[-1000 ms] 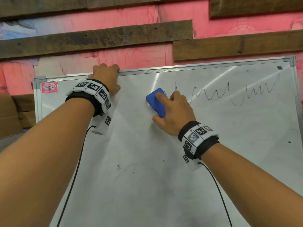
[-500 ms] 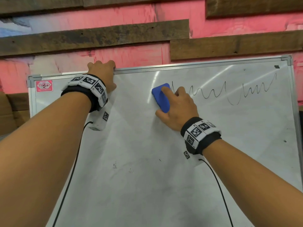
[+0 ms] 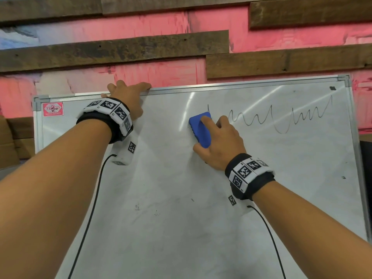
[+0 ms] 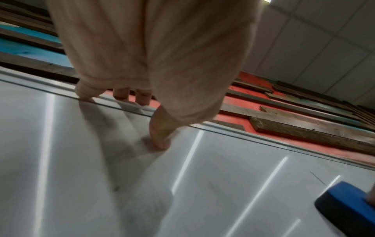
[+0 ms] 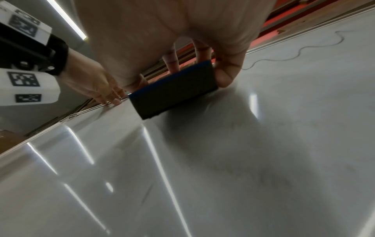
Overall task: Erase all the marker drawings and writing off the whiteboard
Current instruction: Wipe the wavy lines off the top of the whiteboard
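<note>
The right hand (image 3: 218, 146) gripped the blue eraser (image 3: 200, 130) against the whiteboard (image 3: 181, 228) (squiggle (image 3: 281, 119) just beyond); the left hand (image 3: 128, 99) hooked fingers over its top edge.

The whiteboard (image 3: 181, 228) carries a blue eraser (image 3: 200, 130) pressed flat on its surface. Right of the eraser runs a black squiggly marker line (image 3: 281, 119); far to its left, in the top corner, sits a red sticker (image 3: 53, 108). Faint smudges (image 3: 137, 206) lie below the eraser.
</note>
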A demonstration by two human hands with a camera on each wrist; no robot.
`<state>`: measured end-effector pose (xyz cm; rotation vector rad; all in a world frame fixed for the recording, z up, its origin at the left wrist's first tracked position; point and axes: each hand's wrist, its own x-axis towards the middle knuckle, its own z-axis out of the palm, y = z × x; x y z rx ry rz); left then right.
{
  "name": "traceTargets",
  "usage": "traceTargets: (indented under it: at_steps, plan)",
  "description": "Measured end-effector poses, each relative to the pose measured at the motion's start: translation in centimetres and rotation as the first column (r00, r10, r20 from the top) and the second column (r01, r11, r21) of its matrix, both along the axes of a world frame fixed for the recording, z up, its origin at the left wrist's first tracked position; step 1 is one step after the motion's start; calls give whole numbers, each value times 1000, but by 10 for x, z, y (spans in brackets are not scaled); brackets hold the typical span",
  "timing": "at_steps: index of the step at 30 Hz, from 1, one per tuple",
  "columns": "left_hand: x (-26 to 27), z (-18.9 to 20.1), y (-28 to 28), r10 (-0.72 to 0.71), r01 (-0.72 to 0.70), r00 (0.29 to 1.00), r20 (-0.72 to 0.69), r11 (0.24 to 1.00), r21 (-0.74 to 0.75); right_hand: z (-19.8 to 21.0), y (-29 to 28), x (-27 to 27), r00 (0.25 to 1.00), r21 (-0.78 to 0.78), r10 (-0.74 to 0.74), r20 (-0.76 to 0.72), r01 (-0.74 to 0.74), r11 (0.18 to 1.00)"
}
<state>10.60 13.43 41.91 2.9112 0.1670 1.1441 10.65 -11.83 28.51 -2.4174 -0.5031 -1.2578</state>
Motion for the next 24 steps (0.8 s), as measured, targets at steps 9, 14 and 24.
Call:
traceTargets:
  at_steps: [9, 14, 24]
  plan:
    - [3, -8, -31, -61, 57, 998, 20, 989, 134, -7, -12, -4, 1000, -18, 2, -11, -2, 1000]
    - [2, -7, -44, -29, 31, 999, -24, 996, 84, -12, -18, -6, 999, -78, 31, -9, -31, 996]
    - [9, -6, -73, -79, 76, 997, 26, 992, 103, -22, -31, -8, 998, -97, 31, -52, -36, 995]
